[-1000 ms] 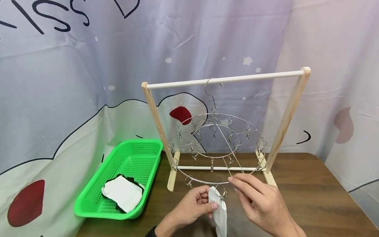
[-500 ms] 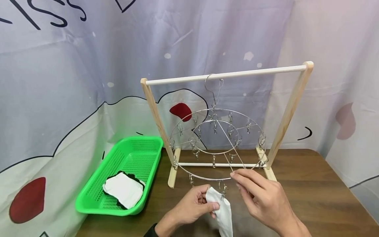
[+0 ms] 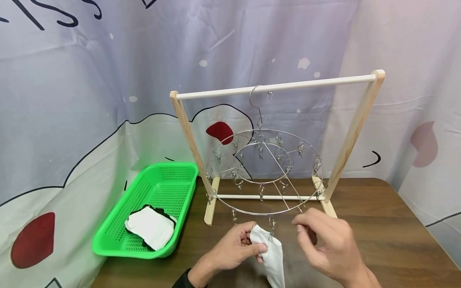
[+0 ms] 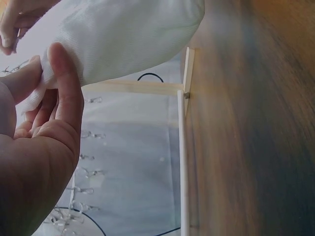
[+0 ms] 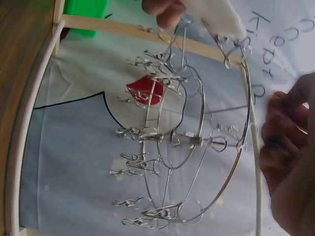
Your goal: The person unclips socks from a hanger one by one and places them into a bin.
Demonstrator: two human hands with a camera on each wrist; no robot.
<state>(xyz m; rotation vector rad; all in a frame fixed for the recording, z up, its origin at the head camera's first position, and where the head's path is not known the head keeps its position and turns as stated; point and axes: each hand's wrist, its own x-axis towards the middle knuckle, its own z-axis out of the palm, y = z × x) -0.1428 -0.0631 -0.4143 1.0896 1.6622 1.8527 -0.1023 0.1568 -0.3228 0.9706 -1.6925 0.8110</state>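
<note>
My left hand point(image 3: 235, 247) pinches a white sock point(image 3: 274, 260) between thumb and fingers. The sock hangs down, and a metal clip point(image 3: 272, 227) on the near rim of the round clip hanger point(image 3: 248, 211) meets its upper edge. In the left wrist view the sock point(image 4: 133, 39) spreads above the fingers. To the right of the sock, my right hand point(image 3: 329, 244) is held off the hanger with fingers loosely bent and nothing between them. The right wrist view has this hand point(image 5: 290, 147) at its right edge, apart from the wire rim.
A wooden stand with a white top bar point(image 3: 223, 92) carries the hanger by its hook. More clips dangle around both rings. At left sits a green basket point(image 3: 108, 244) with white and black cloth items point(image 3: 151, 228) inside. Below is a brown table point(image 3: 378, 224); a printed curtain point(image 3: 281, 40) closes the back.
My right hand has let go of the hanger's wire and drawn slightly to the right and down. The left hand keeps its pinch on the sock. The head view has tilted slightly.
</note>
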